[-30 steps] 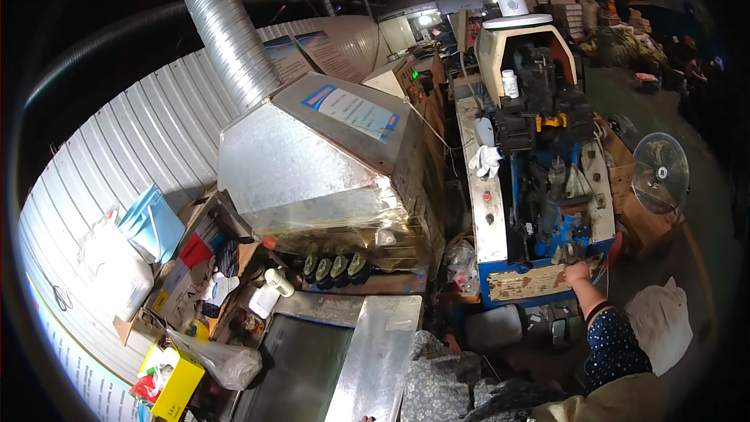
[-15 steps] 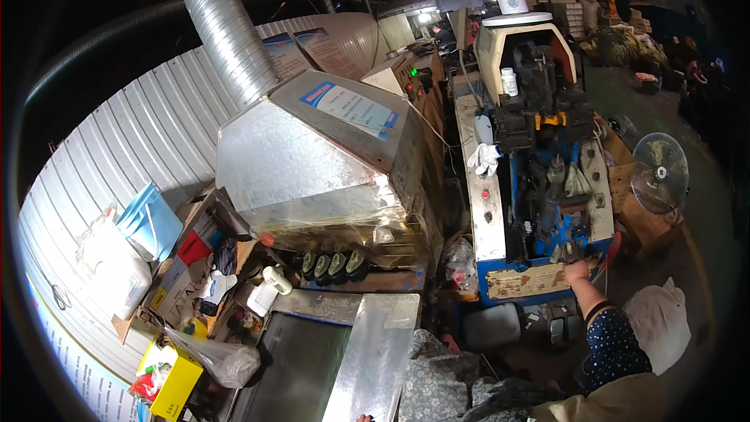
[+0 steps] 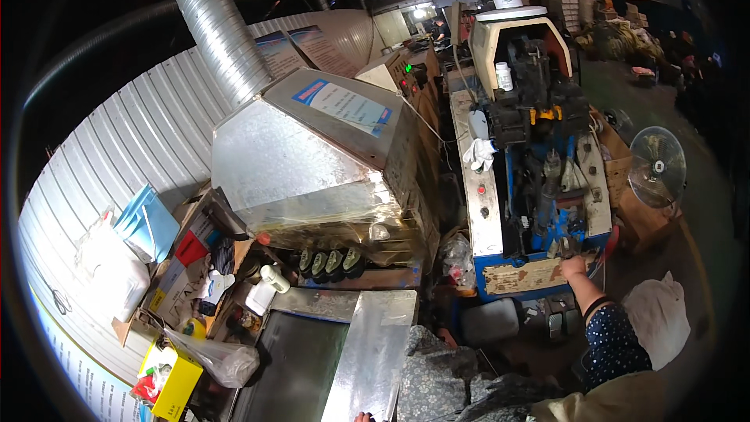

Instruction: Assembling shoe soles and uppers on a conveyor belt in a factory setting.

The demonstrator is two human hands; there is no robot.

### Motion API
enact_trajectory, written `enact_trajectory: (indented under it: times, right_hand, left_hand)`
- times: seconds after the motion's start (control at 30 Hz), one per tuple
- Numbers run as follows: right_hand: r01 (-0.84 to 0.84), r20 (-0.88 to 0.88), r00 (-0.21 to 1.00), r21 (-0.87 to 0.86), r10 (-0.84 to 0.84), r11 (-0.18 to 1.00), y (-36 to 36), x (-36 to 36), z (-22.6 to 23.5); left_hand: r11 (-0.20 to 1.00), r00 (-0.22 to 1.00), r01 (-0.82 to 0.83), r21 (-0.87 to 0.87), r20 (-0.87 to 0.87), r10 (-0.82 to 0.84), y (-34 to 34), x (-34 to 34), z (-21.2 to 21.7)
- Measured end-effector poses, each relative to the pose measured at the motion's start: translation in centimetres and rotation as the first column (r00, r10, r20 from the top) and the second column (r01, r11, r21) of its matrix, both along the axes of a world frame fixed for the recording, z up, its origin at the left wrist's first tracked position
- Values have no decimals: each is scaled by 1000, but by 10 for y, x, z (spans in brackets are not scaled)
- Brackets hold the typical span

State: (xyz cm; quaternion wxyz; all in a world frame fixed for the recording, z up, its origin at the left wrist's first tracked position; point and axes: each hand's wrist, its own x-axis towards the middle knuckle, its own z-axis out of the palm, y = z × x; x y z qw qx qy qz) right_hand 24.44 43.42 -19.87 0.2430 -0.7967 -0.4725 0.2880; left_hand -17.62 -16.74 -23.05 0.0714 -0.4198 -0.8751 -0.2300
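Observation:
My right hand reaches out to the front end of a blue and white machine. Its fingers are closed at a small metal part by the front edge; what they grip is too small to make out. Just left of the hand is a worn, tan front panel. Of my left hand only fingertips show at the lower edge, touching or close to a shiny metal plate. The rest of that hand is cut off. Beside the plate runs a dark conveyor belt.
A sheet-metal hood with a duct stands ahead on the left, several dark shoe-like pieces under its edge. A white bottle and a yellow box lie left of the belt. A fan and a white sack are at the right.
The view has shifted slightly, moving the machine a little left in the picture. My right hand stays at the machine's front edge. A bit more of my left fingertips shows.

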Motion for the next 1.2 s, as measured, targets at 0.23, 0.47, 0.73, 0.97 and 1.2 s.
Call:
enact_trajectory:
  times: [0.23,0.47,0.73,0.97,1.2]
  right_hand:
    - [48,-86,995,13,-47,999,45,26,-74]
    - [-793,734,610,574,299,207,13,-31,-17]
    - [-666,313,686,633,656,395,-86,-198,85]
    - [-741,307,641,487,704,463,-79,-237,69]
    - [-759,304,634,420,711,497,-70,-245,55]
  left_hand:
    - [999,1000,5,48,20,-6,5,-2,2]
    - [993,995,-68,-97,-86,59,-11,0,21]
    - [995,994,-95,-34,45,96,-21,12,12]
    - [995,994,-88,42,61,85,-9,2,8]
    - [996,994,-76,51,76,72,-11,3,10]
